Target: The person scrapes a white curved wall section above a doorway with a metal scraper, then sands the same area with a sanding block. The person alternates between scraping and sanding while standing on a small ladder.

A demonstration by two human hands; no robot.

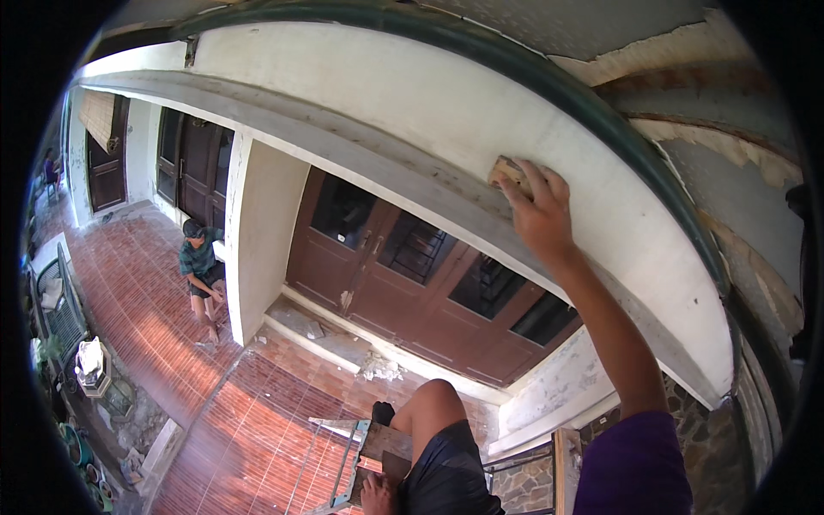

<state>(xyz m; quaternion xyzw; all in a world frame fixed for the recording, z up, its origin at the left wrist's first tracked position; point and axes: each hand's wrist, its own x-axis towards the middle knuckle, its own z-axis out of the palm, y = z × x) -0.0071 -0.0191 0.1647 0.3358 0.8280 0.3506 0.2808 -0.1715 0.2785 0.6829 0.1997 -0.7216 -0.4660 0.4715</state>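
My right hand (542, 206) is raised at the upper right, its fingers closed around a small tan sanding block (508, 173). The block is against the white wall (463, 129), just above a grey, stained ledge (412, 150). Low in the view, my left hand (378, 494) rests beside my leg with its fingers bent at the edge of a flat, dark brown piece (396, 464). That piece lies by a worn wooden plank (378, 439) on a metal-framed stand (346, 468).
A dark green pipe (549, 77) curves along the wall top under torn ceiling panels (687, 51). Below are brown doors (403, 257), a red tiled floor (249, 429) and white debris (379, 369). A person (202, 266) sits by a white pillar (253, 240). Planters (90, 369) line the left.
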